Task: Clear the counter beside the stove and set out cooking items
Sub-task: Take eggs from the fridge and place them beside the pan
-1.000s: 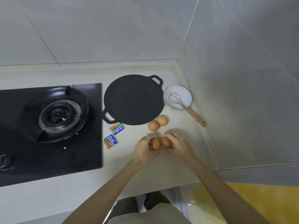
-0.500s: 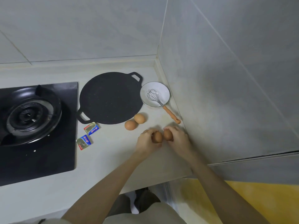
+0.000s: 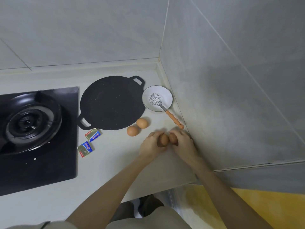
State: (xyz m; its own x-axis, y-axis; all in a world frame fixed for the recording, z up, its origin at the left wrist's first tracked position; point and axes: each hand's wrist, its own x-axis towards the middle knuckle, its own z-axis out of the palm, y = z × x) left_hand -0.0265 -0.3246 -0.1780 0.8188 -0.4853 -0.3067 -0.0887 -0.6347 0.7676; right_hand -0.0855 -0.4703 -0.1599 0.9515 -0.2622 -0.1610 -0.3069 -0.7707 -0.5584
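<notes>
Boxed in on the right, open bench on the left.

My right grip (image 3: 183,143), round 1 egg (image 3: 173,138), is close beside the side wall (image 3: 239,121), the whisk handle (image 3: 175,120) just beyond its fingers. My left grip (image 3: 151,146), round another, meets it with no gap. Ahead-left, 2 loose eggs (image 3: 132,131) lie by the black pan (image 3: 112,103); the white bowl (image 3: 163,93) fills the corner. 2 foil packets (image 3: 92,134) sit by the hob (image 3: 49,171). From those packets to my left forearm the bench (image 3: 115,162) lies bare to its front edge.

Four brown eggs (image 3: 142,123) are in view, and two foil packets (image 3: 93,135). There is one black griddle pan (image 3: 112,103), one white bowl (image 3: 167,94) and one whisk (image 3: 173,119).
</notes>
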